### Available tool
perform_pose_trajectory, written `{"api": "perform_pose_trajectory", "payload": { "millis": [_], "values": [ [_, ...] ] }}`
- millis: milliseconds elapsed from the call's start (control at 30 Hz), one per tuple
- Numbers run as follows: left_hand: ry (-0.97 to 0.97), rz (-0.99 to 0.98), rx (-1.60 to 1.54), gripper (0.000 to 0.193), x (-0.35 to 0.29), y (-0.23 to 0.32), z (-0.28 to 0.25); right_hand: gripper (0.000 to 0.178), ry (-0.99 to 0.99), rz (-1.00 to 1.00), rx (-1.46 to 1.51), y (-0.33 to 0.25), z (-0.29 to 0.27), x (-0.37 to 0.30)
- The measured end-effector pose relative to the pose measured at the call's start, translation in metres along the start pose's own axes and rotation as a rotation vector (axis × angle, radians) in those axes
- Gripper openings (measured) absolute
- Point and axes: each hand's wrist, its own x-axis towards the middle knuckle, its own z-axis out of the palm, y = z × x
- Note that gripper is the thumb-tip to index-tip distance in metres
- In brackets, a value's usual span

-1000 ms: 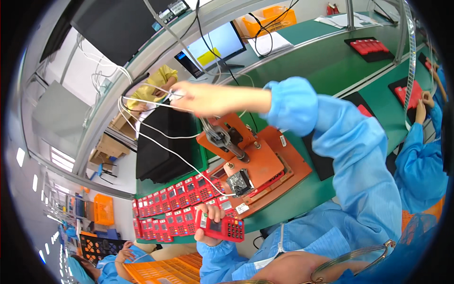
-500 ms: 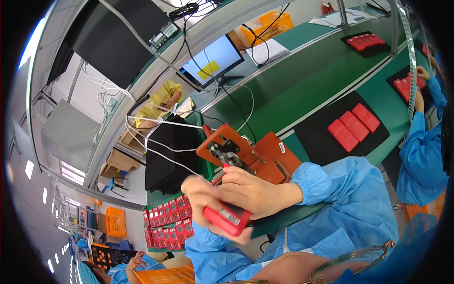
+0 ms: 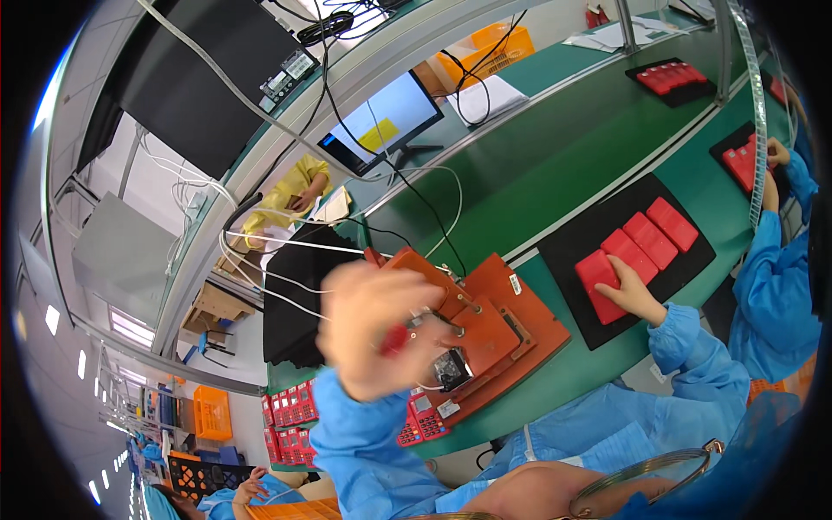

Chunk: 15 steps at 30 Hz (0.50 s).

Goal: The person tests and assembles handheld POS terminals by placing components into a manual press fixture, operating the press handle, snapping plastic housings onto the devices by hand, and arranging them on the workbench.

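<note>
On the black mat [image 3: 563, 253], my right hand [image 3: 637, 295] is closed over the near end of a red handheld device [image 3: 596, 276], fingers on top and thumb at its side. The device lies flat, plain side up, beside several like it [image 3: 652, 236]. My left hand [image 3: 368, 325], smeared by motion, is raised in front of the orange-brown clamp fixture [image 3: 498, 312]. A red knob [image 3: 396, 340] shows by its fingers; whether they grip it is unclear. A dark square piece [image 3: 451, 368] sits at the fixture's near end. Much of the clamp is hidden behind the hand.
Red keypad devices [image 3: 290, 406] stand in rows at the left table edge, more [image 3: 422, 420] beside the fixture. A black stack [image 3: 295, 295] lies behind my left hand. White cables cross over it; a monitor [image 3: 381, 121] stands beyond. A co-worker's blue sleeve [image 3: 771, 269] is at right.
My hands have parted from the red device they held together. The right hand moved to the mat, where one more device now lies. The left rose toward the clamp.
</note>
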Motion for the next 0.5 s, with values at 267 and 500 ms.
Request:
{"api": "perform_pose_trajectory", "payload": {
  "millis": [267, 500],
  "values": [
    [0.307, -0.682, -0.143, 0.012, -0.056, -0.122, 0.011, 0.093, -0.076, -0.153, -0.617, -0.031, 0.017, 0.001],
    [-0.399, -1.136, -0.38, 0.028, -0.255, 0.026, -0.01, 0.077, 0.022, -0.001, -0.775, -0.02, 0.012, -0.005]
  ]
}}
